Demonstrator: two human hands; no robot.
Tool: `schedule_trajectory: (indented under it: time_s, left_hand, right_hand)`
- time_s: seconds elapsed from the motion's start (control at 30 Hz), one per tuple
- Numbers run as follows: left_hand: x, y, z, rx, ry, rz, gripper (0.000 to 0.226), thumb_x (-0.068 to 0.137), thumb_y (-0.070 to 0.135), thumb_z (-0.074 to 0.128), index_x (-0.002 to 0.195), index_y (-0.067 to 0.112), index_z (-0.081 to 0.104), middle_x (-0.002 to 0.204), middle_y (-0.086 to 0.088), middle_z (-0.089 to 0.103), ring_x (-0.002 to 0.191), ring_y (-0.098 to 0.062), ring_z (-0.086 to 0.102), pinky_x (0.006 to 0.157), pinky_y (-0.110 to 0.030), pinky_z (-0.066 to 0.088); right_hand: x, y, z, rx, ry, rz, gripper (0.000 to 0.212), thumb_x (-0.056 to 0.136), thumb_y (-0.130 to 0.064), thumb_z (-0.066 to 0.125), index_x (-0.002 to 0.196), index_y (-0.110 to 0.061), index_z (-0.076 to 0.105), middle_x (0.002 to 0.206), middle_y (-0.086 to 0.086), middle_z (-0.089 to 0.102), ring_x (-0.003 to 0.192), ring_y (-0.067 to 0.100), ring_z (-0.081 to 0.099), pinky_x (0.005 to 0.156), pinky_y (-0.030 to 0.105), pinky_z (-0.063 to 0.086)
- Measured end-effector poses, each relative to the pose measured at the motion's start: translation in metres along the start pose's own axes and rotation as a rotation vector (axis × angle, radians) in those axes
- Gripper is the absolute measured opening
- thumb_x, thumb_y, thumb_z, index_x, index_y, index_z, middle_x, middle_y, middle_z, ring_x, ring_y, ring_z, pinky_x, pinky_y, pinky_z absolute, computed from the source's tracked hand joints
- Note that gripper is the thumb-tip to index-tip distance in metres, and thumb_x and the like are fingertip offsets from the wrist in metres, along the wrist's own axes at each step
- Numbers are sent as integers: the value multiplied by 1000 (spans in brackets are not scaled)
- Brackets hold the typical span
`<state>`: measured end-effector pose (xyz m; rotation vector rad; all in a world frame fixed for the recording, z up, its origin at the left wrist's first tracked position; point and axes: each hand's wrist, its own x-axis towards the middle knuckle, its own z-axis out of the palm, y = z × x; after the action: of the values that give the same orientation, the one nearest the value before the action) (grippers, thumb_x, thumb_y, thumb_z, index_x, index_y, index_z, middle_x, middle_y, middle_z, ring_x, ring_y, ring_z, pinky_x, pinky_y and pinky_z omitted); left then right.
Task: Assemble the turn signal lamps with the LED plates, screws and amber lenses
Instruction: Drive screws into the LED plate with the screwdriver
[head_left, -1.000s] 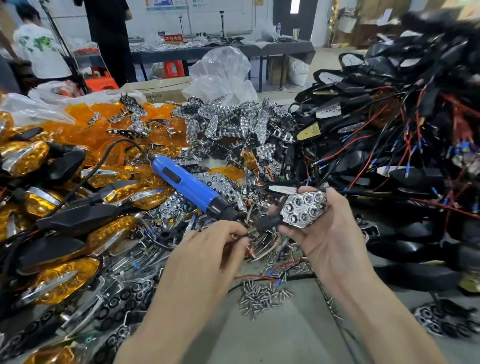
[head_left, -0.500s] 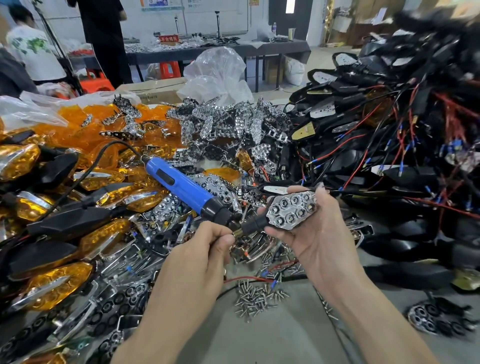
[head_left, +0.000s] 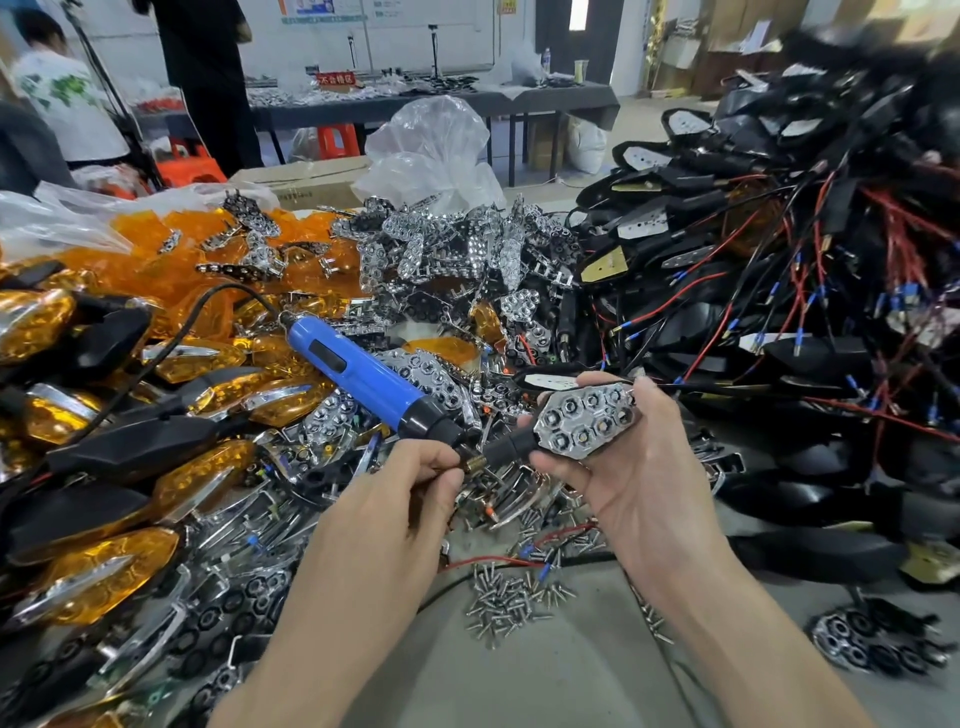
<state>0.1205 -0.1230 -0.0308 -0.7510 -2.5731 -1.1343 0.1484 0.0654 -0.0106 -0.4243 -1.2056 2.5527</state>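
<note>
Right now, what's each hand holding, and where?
Left hand grips the blue screwdriver at its black nose; right hand cradles the lamp from behind, thumb by its stalk.

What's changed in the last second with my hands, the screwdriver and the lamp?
Almost nothing. The left hand, screwdriver, and lamp in the right hand drifted slightly left in view together, likely head motion. Nothing taken or let go: left still grips the screwdriver's nose, right still holds the lamp. The screws lie unmoved.
</note>
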Motion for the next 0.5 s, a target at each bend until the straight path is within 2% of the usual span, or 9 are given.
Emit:
schedule_trajectory:
  time_s: [0.13, 0.27, 0.43, 0.5]
  left_hand:
    - [0, 0, -1, -29, 23, 27, 26, 91, 53, 41, 100, 37, 58, 92, 22, 60, 86, -5, 62, 70, -31, 53]
    - [2, -2, 0, -18, 71, 67, 15, 95, 38, 49, 98, 30, 61, 96, 21, 55, 92, -3, 59, 76, -19, 46]
    - [2, -4, 2, -85, 92, 52, 12, 93, 34, 54, 95, 31, 65, 95, 21, 58, 92, -5, 60, 75, -19, 47]
    - [2, -4, 2, -103, 96, 46, 10, 92, 31, 56, 94, 31, 66, 95, 21, 59, 92, -4, 60, 75, -16, 46]
  right_hand:
    - [-1, 1, -2, -1, -9, 3, 44, 107, -43, 36, 97, -15, 68, 105, 19, 74, 115, 49, 65, 57, 34, 61]
    - [-1, 1, -3, 9, -22, 8, 45, 108, -44, 36, 98, -15, 68, 107, 19, 74, 115, 48, 66, 59, 34, 61]
    - [-4, 2, -1, 17, -75, 5, 43, 93, -50, 47, 94, -16, 72, 103, 19, 76, 97, 38, 75, 59, 32, 61]
    - [-4, 2, 0, 22, -80, -2, 43, 90, -51, 47, 88, -19, 76, 102, 18, 76, 96, 37, 75, 59, 32, 61]
